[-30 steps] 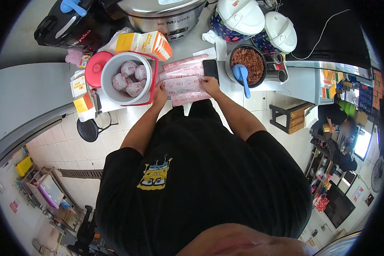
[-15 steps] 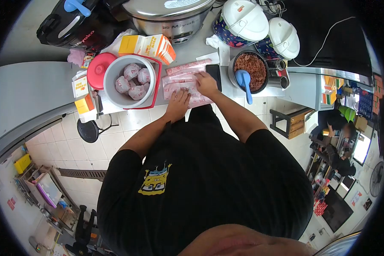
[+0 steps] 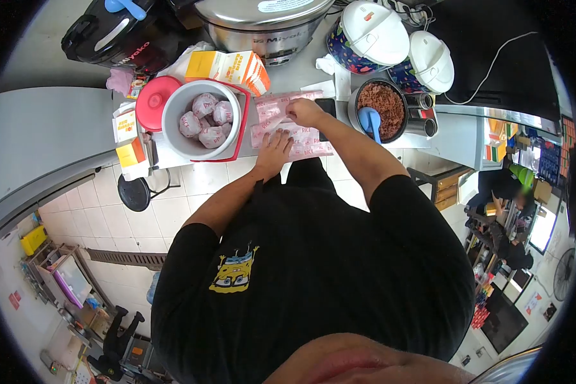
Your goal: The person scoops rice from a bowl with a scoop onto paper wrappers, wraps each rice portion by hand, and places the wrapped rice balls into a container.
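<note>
Where the stock of printed paper sheets (image 3: 310, 147) lies at upper centre of the frame, both hands are engaged with it. The left hand (image 3: 275, 150) rests palm down on the paper, fingers extended and slightly apart, gripping nothing. The right hand (image 3: 306, 113) is at the upper part of the sheets, fingers bent and drawn together; whether paper is pinched between them cannot be told. Completed so far, as judged from the contents: several wrapped bundles (image 3: 204, 104) sit in the white tub (image 3: 170, 125), left of the paper. Outstanding: the sheets lie unwrapped, and loose brown rice (image 3: 382, 102) sits in a pan to their right, with a blue scoop (image 3: 368, 120) in it. Obstructions noted: a dark phone (image 3: 326, 107) lies at the right edge of the sheets, partly covered by the right arm, and the tub bounds the left side. Also present: a red lid (image 3: 155, 102), orange-and-white cartons (image 3: 227, 67) behind the tub, and a steel cooker (image 3: 265, 35) at the top.
</note>
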Tool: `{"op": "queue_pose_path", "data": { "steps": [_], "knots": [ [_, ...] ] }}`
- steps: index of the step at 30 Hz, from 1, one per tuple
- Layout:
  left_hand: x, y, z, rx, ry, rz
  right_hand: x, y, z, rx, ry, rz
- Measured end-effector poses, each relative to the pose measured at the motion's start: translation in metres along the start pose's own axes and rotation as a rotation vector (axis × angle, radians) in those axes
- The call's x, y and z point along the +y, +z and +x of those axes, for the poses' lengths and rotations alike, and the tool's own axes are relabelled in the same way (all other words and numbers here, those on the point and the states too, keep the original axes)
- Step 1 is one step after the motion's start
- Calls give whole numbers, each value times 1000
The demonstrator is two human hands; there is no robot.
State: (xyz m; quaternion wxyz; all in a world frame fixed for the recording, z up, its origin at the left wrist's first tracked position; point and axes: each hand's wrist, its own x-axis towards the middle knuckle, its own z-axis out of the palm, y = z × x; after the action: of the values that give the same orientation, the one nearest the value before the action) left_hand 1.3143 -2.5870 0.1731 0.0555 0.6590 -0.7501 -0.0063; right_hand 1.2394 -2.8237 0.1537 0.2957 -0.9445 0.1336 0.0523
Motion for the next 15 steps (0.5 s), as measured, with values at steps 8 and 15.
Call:
{"op": "queue_pose_path", "data": {
  "steps": [8, 15],
  "knots": [
    [-4, 4, 3, 35, 33, 28, -50, 10, -56, 118, -204, -179],
    [-20, 0, 11, 241, 195, 59, -50, 41, -81, 126, -151, -130]
  ]
}}
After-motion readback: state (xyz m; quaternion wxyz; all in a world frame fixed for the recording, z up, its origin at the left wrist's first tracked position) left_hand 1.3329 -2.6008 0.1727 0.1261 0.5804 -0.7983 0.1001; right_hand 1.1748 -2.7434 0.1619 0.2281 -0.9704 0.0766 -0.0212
